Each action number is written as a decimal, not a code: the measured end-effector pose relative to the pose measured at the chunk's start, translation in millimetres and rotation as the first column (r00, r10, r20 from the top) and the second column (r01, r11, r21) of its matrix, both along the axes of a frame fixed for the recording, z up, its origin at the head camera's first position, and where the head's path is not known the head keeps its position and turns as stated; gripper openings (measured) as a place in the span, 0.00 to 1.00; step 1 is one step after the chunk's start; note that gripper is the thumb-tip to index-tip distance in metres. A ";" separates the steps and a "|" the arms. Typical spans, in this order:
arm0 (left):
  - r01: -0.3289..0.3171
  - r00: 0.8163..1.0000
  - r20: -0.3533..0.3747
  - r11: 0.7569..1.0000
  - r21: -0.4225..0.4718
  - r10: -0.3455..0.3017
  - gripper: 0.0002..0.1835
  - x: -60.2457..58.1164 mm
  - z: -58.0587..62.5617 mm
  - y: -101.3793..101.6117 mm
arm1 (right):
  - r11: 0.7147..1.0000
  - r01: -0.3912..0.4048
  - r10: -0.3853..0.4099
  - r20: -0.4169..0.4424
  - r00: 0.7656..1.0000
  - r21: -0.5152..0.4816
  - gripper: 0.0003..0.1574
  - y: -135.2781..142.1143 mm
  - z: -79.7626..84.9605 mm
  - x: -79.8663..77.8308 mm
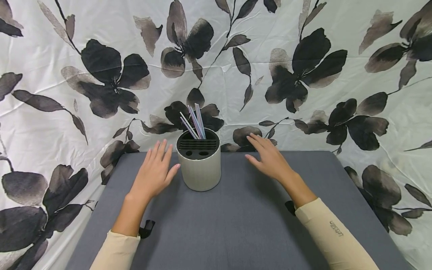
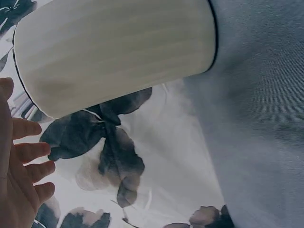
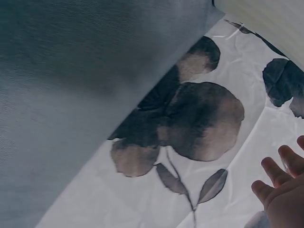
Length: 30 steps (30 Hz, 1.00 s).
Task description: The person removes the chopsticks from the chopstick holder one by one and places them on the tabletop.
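Fingers [image 1: 162, 148] extended, either side — holder [image 1: 201, 174] between

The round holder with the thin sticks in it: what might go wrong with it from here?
The left hand is right beside the holder, so a careless sideways move could knock it. The right hand is clearly apart from it, so it might not steady the holder in time. The thin sticks rise well above its top and lean, so a tip could spill them onto the grey table.
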<state>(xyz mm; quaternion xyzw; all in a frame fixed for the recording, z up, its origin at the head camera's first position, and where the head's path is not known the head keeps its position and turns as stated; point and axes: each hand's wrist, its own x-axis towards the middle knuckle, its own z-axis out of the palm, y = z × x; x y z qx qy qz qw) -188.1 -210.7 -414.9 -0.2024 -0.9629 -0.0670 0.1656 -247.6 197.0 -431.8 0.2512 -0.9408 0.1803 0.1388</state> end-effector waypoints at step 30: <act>0.054 0.972 0.226 0.997 0.063 -0.067 0.41 -53.5 25.5 35.4 | 0.961 -0.122 0.183 0.239 0.954 -0.247 0.31 -103.2 69.0 -81.1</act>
